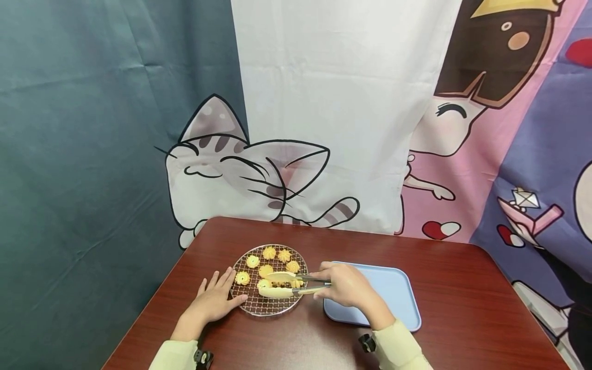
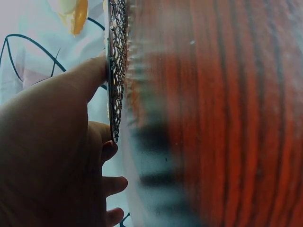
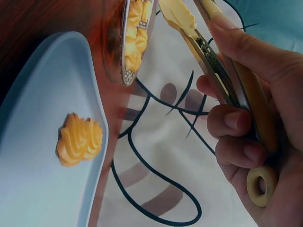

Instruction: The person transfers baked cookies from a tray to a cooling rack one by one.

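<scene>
My right hand [image 1: 349,285] grips a pair of tongs [image 1: 276,293] with cream-coloured tips. The tips reach over a round wire rack [image 1: 261,307] that carries several piped yellow cookies [image 1: 269,252]. Their two tips stand apart, close above the cookies near the rack's middle; whether they touch one is unclear. At the rack's left edge rests my left hand [image 1: 213,303], fingers spread and fairly straight, thumb against the rim. A light blue tray [image 1: 393,288] lies under my right forearm. One piped cookie [image 3: 79,140] sits on it in the right wrist view, hidden in the head view.
Everything stands on a reddish-brown wooden table [image 1: 314,344]. Behind its far edge hangs a printed cloth [image 1: 342,128] with a cartoon cat and a figure. A dark device is strapped on each wrist.
</scene>
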`<state>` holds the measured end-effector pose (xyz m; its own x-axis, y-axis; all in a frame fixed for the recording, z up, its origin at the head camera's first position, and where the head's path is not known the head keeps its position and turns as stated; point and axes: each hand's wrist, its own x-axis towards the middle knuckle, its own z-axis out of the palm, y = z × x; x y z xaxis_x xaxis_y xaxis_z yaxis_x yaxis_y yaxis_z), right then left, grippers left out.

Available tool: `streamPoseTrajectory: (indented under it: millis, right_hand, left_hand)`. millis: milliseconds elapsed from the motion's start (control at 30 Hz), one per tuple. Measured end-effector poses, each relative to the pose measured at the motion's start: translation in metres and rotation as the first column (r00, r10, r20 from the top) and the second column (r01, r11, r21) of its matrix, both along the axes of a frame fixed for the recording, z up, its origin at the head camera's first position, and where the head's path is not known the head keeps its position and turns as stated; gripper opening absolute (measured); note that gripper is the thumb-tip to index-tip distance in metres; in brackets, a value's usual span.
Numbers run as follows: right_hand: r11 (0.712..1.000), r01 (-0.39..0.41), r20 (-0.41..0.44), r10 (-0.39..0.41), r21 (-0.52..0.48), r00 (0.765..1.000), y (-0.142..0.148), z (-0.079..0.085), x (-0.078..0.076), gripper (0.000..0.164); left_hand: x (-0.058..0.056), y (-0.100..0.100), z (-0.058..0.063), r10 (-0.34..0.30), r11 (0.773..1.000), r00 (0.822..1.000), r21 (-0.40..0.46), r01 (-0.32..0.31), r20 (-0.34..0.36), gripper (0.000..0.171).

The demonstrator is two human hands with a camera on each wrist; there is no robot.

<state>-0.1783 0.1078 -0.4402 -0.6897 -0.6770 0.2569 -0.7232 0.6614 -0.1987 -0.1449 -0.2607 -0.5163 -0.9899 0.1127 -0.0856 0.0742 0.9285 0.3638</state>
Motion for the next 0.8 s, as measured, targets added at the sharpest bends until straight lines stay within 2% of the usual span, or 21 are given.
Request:
streamPoseTrajectory:
  millis: [800]
  right_hand:
    - [1.000,-0.009,0.055,0.008,0.010,0.998,-0.024,-0.008,-0.014,0.047]
  left_hand:
    - [0.000,0.000,-0.001,0.000,1.000,1.000,0.011,0.000,0.003,0.093]
